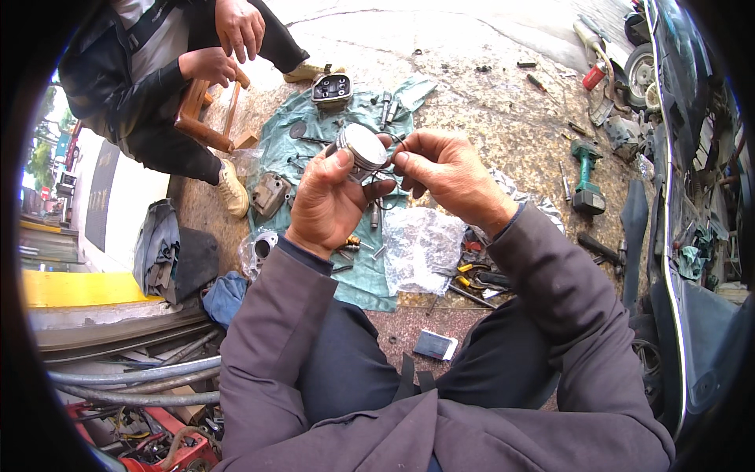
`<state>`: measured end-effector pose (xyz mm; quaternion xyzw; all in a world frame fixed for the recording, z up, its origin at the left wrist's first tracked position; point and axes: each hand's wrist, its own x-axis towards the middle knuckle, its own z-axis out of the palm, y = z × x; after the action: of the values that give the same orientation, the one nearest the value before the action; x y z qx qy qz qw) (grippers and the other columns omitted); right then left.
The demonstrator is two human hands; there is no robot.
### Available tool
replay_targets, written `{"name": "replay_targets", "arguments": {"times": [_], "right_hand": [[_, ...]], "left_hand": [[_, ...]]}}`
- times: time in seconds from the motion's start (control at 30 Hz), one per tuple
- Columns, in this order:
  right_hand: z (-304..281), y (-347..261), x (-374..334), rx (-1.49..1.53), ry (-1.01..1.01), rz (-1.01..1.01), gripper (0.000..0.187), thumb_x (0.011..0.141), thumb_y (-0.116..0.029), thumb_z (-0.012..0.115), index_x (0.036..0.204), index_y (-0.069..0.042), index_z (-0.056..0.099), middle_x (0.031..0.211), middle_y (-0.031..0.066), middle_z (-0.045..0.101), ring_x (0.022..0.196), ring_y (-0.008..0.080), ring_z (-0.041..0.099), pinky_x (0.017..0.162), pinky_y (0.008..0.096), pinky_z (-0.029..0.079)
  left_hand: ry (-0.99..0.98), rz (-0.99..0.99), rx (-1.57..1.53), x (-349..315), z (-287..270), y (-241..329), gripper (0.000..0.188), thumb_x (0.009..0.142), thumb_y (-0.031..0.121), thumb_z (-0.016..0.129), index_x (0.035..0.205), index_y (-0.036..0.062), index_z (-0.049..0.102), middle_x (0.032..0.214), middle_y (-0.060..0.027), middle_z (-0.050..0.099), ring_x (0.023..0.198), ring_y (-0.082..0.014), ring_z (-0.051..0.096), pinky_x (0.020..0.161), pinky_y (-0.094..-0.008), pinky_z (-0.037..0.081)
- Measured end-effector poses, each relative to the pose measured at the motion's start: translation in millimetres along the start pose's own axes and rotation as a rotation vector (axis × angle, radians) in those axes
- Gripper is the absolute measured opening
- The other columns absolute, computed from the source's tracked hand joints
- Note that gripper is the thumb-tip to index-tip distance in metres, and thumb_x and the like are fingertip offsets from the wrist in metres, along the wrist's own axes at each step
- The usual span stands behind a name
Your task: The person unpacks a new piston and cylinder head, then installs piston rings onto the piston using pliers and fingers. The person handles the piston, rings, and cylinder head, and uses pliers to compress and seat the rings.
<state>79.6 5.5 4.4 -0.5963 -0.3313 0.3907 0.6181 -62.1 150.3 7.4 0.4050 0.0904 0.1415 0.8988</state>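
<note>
Far left: another person's hands (228, 43) rest on a small wooden stool (206, 114), off the job. On the teal cloth (358, 287) on the ground: cylinder block (263, 248), grey engine cover (270, 193), black cylinder head (331, 89), loose bolts. Left hand (326, 204) grips the silver piston (358, 149) from below, raised over the cloth. Right hand (448, 169) pinches a thin ring (397, 145) at the piston crown. My read: engine is stripped, ring fitting is mid-step, full reassembly is left. Packaging: crumpled clear plastic bag (421, 248) right of the cloth, small flat grey-white box (435, 344) near the knees. Far right: green cordless drill (586, 177).
</note>
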Motion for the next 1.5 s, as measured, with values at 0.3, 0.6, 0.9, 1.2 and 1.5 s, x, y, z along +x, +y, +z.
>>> {"name": "replay_targets", "arguments": {"times": [0.3,0.6,0.9,1.2,1.5], "right_hand": [[-11,-4,1,0.007,0.214,0.012,0.013,0.098,-0.006,0.056,0.107,0.001,0.062,0.083,0.0043,0.065,0.067,0.0097,0.061,0.058,0.0241,0.051],[-15,5,2,-0.283,0.131,-0.138,0.021,0.093,0.001,0.054,0.111,0.001,0.066,0.088,0.0028,0.065,0.076,0.0073,0.059,0.069,0.0238,0.05],[-9,1,-2,0.013,-0.112,-0.158,0.041,0.086,-0.018,0.074,0.116,0.007,0.061,0.093,0.0106,0.069,0.082,0.0123,0.064,0.073,0.0284,0.054],[-14,-13,-4,-0.039,0.076,-0.023,0.021,0.094,-0.014,0.063,0.103,0.005,0.067,0.079,0.0043,0.066,0.068,0.0094,0.061,0.06,0.0257,0.051],[-17,-18,-9,0.337,0.021,-0.071,0.024,0.096,-0.002,0.052,0.118,0.005,0.059,0.09,0.0075,0.062,0.065,0.0091,0.06,0.058,0.0251,0.053]], "left_hand": [[0.156,0.181,0.291,2,6,-7,0.039,0.083,0.003,0.074,0.117,0.0017,0.055,0.1,-0.0054,0.065,0.086,-0.0107,0.064,0.074,-0.0297,0.059],[0.148,0.267,0.66,1,11,-7,0.05,0.076,-0.001,0.077,0.12,0.0031,0.053,0.101,-0.0036,0.062,0.091,-0.0098,0.063,0.082,-0.0256,0.054],[-0.036,0.167,0.579,-2,14,-8,0.054,0.083,0.003,0.075,0.13,0.0038,0.049,0.107,-0.0049,0.062,0.094,-0.0104,0.063,0.083,-0.025,0.054],[0.042,0.017,0.366,-1,11,-5,0.04,0.094,0.015,0.066,0.128,0.0043,0.048,0.104,-0.0068,0.064,0.087,-0.0142,0.066,0.067,-0.0241,0.056],[0.121,-0.24,0.06,-1,8,-1,0.028,0.102,0.033,0.046,0.113,0.0099,0.058,0.096,-0.0046,0.068,0.082,-0.0179,0.069,0.061,-0.0289,0.053]]}}
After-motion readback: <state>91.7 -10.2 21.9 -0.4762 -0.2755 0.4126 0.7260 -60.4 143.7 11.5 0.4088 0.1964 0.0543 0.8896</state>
